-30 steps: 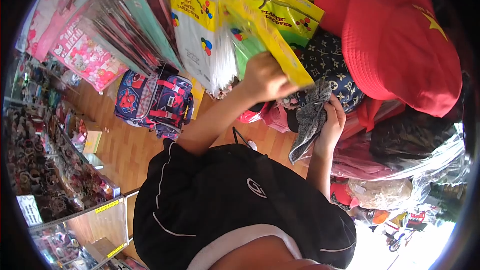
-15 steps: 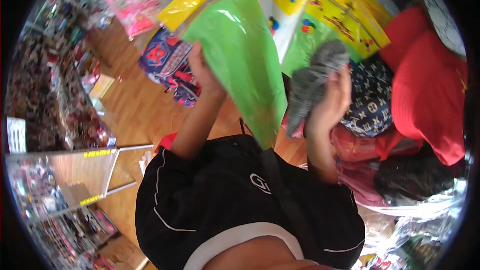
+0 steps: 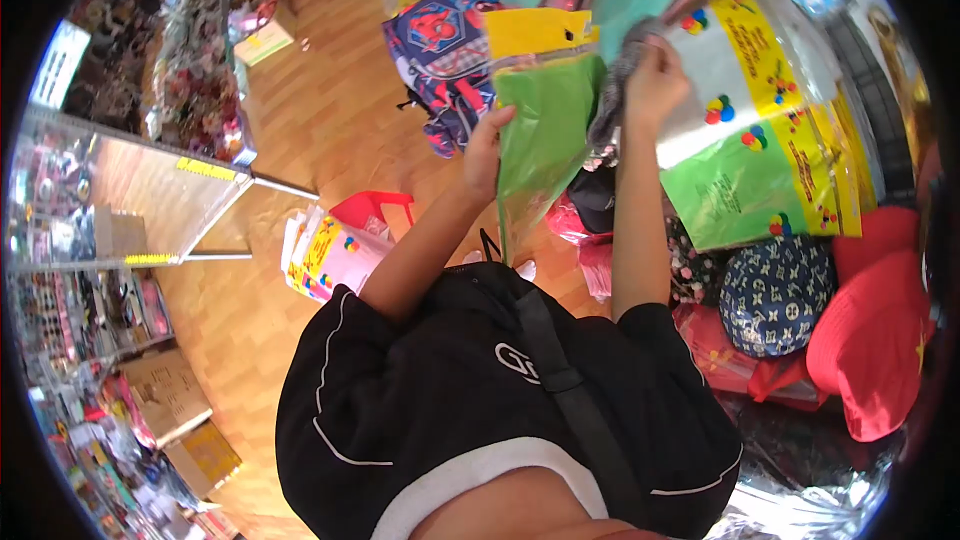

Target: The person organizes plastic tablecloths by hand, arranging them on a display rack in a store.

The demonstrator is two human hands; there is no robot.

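Note:
My left hand (image 3: 486, 148) grips the left edge of a green plastic package with a yellow header (image 3: 545, 110), thumb lying over its front. The package hangs upright in front of my chest. In my right hand (image 3: 657, 88) is a bunched grey cloth (image 3: 615, 90), held beside the package's right edge. Just right of that hand are more packages with yellow strips and balloon prints, one with a white lower part (image 3: 700, 135) and one green (image 3: 720, 195). A blue and red backpack with a Spider-Man picture (image 3: 440, 40) stands behind my left hand.
On the right lie a dark patterned cap (image 3: 778, 295) and red caps (image 3: 870, 340). A red basket (image 3: 375, 210) with a pink package (image 3: 335, 255) stands on the wooden floor (image 3: 300, 120). Crowded shelves (image 3: 110, 130) and cardboard boxes (image 3: 165, 395) line the left side.
The view has turned and shifted, bringing the red basket into sight. Both hands still hold their things; the grey cloth is now raised close to the green package's upper right edge.

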